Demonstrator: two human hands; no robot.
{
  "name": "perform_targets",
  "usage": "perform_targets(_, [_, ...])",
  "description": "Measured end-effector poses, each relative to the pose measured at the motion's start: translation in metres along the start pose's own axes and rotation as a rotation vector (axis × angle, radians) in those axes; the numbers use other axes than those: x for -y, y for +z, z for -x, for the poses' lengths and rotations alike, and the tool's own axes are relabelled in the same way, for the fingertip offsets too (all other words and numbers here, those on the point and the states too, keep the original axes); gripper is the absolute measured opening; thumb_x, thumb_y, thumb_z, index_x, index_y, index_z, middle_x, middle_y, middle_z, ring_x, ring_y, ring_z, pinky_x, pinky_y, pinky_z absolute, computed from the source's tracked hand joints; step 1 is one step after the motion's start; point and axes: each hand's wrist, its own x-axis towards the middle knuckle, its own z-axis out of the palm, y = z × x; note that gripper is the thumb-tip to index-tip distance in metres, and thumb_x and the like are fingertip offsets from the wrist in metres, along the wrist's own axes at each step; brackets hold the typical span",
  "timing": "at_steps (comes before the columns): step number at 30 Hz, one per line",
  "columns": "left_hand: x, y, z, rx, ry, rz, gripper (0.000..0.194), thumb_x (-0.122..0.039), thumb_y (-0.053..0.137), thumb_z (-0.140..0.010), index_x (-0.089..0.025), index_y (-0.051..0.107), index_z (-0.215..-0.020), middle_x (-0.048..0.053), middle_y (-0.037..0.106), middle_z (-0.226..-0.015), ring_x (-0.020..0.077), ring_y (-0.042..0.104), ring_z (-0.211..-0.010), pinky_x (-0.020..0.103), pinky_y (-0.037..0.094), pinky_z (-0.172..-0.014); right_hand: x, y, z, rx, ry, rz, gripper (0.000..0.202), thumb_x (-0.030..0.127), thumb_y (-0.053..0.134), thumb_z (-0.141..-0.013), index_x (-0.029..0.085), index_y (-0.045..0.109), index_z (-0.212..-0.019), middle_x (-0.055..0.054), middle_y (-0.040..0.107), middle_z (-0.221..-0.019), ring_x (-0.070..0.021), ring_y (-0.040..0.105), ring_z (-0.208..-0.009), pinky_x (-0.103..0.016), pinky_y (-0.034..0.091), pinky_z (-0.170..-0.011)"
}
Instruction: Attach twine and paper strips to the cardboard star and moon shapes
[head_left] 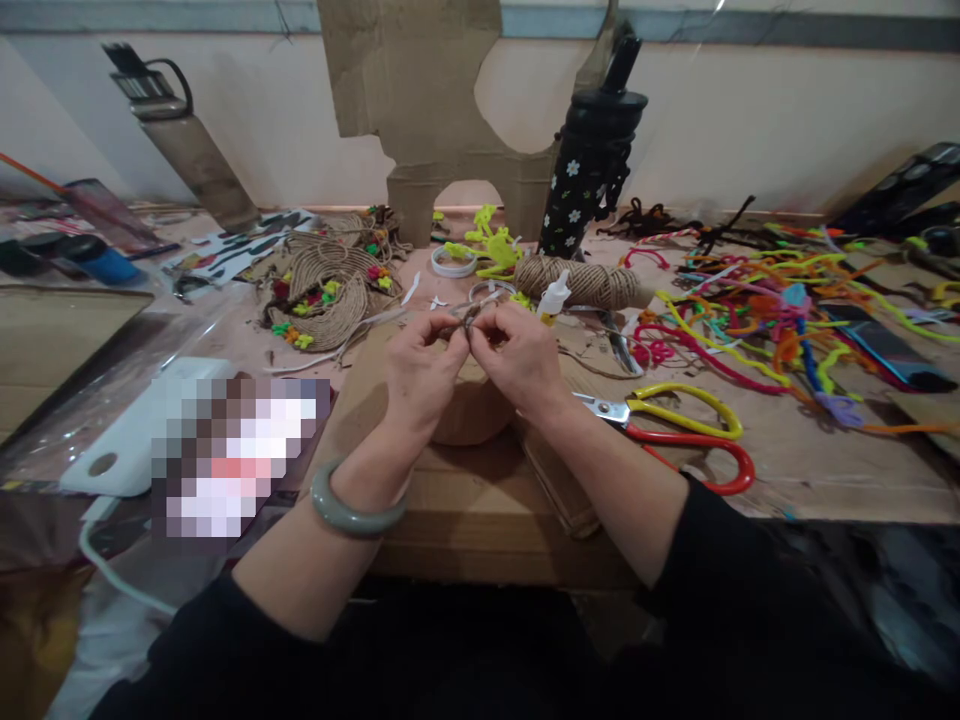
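Observation:
Over a piece of cardboard (367,380), my left hand (424,365) and my right hand (517,355) meet, fingertips pinched together. Between them is a small dark brown strand (469,318), mostly hidden by the fingers; its exact kind is too small to tell. A round cardboard piece (472,410) lies beneath the hands. Just behind my right hand stands a small white glue bottle (553,298). Beyond it lies a roll of jute twine (577,282). Scissors with one yellow and one red handle (630,410) rest to the right of my right wrist.
Coiled twine with colourful small flowers (322,290) lies back left. Bright pipe cleaners (750,330) spread over the right side. A black flowered bottle (589,170) and a grey bottle (191,150) stand at the back. A white power bank (127,440) and a blurred phone (247,450) lie left.

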Motion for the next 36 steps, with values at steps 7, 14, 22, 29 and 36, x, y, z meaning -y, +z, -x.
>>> perform_targets(7, [-0.003,0.0,0.0,0.018,-0.039,0.019,0.005,-0.016,0.066,-0.071,-0.017,0.068,-0.075,0.0,0.069,-0.072,0.0111,0.061,-0.067,0.025,0.05,-0.07,0.002,-0.001,0.0,0.0,0.045,-0.009,0.016,0.013,0.055,-0.076,0.02,0.051,-0.063,0.002,0.051,-0.064,-0.0111,0.045,-0.063,-0.026,0.035,-0.061])
perform_targets(14, [0.002,0.002,-0.001,-0.046,-0.123,0.066,0.007,-0.022,0.068,-0.069,-0.018,0.068,-0.076,-0.001,0.066,-0.069,0.0101,0.057,-0.062,0.024,0.047,-0.063,0.001,-0.002,0.0,0.017,0.012,-0.071,0.012,0.02,0.057,-0.084,0.019,0.061,-0.072,0.001,0.056,-0.07,-0.0123,0.05,-0.069,-0.027,0.038,-0.067])
perform_targets(22, [-0.008,0.0,0.0,-0.01,-0.073,0.004,0.005,-0.016,0.066,-0.069,-0.02,0.068,-0.072,-0.001,0.07,-0.072,0.0121,0.062,-0.069,0.026,0.051,-0.073,0.001,-0.001,0.0,0.017,0.018,-0.03,0.015,0.015,0.053,-0.078,0.021,0.05,-0.064,0.002,0.05,-0.066,-0.0115,0.045,-0.065,-0.026,0.036,-0.062])
perform_targets(29, [-0.007,0.001,0.001,-0.008,-0.104,0.063,0.003,-0.016,0.066,-0.069,-0.018,0.067,-0.072,-0.001,0.068,-0.07,0.0106,0.061,-0.065,0.024,0.05,-0.067,0.002,0.0,-0.001,-0.019,0.019,-0.065,0.016,0.014,0.053,-0.076,0.02,0.048,-0.062,0.002,0.049,-0.065,-0.0111,0.045,-0.063,-0.027,0.036,-0.062])
perform_targets(36, [-0.011,0.003,0.0,-0.011,-0.177,0.104,0.006,-0.013,0.067,-0.068,-0.018,0.066,-0.07,-0.003,0.065,-0.065,0.0099,0.06,-0.062,0.022,0.049,-0.063,0.003,0.001,-0.001,-0.011,0.101,-0.122,0.015,0.014,0.053,-0.075,0.02,0.047,-0.062,0.003,0.05,-0.063,-0.01,0.045,-0.062,-0.026,0.036,-0.06])
